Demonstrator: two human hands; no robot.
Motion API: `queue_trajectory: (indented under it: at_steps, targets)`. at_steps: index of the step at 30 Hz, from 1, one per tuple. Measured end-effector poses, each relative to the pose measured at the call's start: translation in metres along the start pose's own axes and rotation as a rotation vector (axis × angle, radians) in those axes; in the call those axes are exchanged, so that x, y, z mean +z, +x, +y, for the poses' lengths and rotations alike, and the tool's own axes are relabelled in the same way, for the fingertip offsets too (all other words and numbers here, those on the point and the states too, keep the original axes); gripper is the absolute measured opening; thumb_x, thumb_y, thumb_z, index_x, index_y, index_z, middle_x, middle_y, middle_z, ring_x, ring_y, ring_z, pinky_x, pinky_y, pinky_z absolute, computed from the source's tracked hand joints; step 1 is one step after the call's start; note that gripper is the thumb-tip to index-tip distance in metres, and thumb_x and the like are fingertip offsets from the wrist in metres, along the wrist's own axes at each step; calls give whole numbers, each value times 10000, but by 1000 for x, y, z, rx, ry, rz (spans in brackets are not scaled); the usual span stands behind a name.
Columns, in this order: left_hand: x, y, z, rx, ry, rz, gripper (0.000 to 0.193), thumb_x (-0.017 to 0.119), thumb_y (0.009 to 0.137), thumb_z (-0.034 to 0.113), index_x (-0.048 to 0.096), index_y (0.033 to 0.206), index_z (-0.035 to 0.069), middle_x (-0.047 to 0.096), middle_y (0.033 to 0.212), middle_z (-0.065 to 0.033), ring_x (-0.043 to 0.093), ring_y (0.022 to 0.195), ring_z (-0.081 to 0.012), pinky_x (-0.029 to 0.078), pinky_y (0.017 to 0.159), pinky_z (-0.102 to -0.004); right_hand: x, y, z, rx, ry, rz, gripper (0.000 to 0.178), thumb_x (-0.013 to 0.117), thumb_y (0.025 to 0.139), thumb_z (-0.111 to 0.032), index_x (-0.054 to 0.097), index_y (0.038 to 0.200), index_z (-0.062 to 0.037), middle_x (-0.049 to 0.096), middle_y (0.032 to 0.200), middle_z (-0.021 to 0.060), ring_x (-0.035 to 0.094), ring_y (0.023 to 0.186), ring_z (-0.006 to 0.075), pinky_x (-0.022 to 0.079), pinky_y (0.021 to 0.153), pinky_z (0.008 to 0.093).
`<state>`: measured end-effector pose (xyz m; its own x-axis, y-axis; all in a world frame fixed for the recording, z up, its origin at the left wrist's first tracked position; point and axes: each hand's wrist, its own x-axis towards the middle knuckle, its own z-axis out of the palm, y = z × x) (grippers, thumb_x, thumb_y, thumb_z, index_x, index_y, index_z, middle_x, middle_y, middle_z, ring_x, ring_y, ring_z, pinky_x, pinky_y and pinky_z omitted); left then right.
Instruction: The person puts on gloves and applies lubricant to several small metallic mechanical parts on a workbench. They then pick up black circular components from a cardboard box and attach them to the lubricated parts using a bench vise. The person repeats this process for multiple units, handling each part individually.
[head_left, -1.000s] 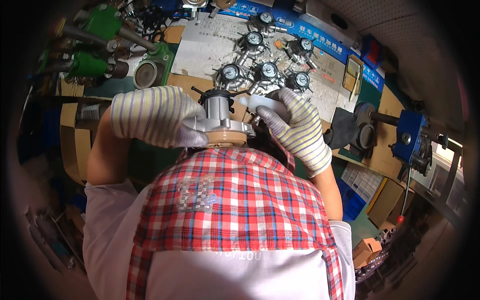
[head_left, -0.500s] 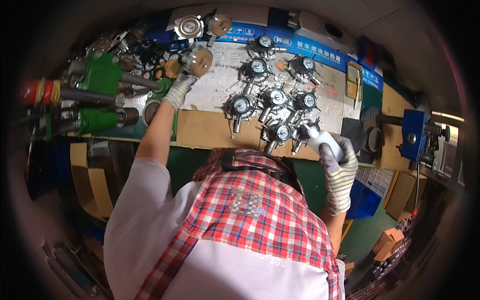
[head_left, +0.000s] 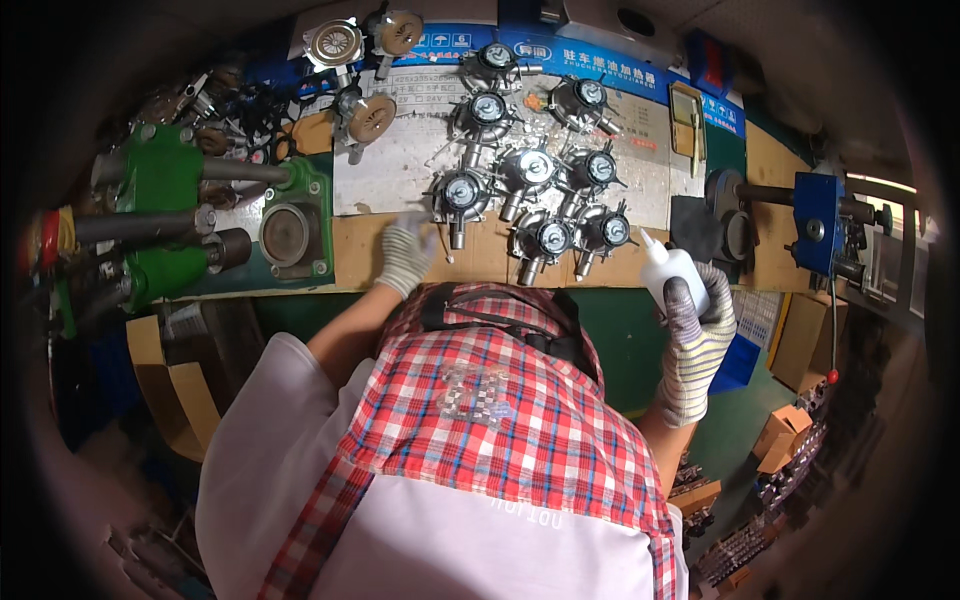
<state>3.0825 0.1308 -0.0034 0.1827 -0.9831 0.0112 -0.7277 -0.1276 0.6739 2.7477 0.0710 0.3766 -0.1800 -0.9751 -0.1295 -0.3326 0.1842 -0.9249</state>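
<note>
Striped-gloved right hand point(head_left: 695, 340) gripped a white plastic squeeze bottle point(head_left: 672, 268) at the bench's right edge, while the left hand point(head_left: 406, 255), fingers loosely together, rested beside a round metal gauge casting point(head_left: 459, 193), beneath the long blue sign strip point(head_left: 600, 58).

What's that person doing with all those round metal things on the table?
A person in striped work gloves stands at a cluttered bench. Their right hand grips a white squeeze bottle with a pointed nozzle, held at the bench's edge. Their left hand reaches toward a round silver metal part with a dial-like face, one of a cluster of similar parts laid out on the cardboard-covered bench. A green machine sits to the left.
</note>
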Motion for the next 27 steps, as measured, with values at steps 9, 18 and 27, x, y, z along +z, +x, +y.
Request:
queue_trajectory:
  at_steps: [9, 18, 27]
  targets:
    - [23, 40, 87, -482, 619, -295, 592, 680, 851, 517, 591, 1319, 166, 497, 1348, -159, 543, 1166, -350, 520, 919, -488, -28, 30, -4, -64, 37, -276, 299, 811, 851, -246, 668, 1009, -36, 652, 774, 7, 581, 664, 53, 475, 613, 216]
    - [-72, 29, 117, -665, -582, -350, 546, 679, 920, 389, 532, 1318, 45, 624, 916, -40, 550, 688, -116, 474, 581, -280, -55, 57, 1, -127, 111, -471, 330, 818, 847, -240, 676, 1034, -8, 667, 809, 17, 588, 703, 55, 480, 627, 219]
    - [-241, -13, 331, -67, -38, -498, 485, 743, 859, 350, 669, 1155, -28, 715, 802, -131, 698, 638, -187, 532, 566, -309, -51, 74, -2, -324, 41, -724, 372, 823, 832, -281, 691, 1045, -7, 699, 893, 56, 659, 820, 116, 531, 749, 271]
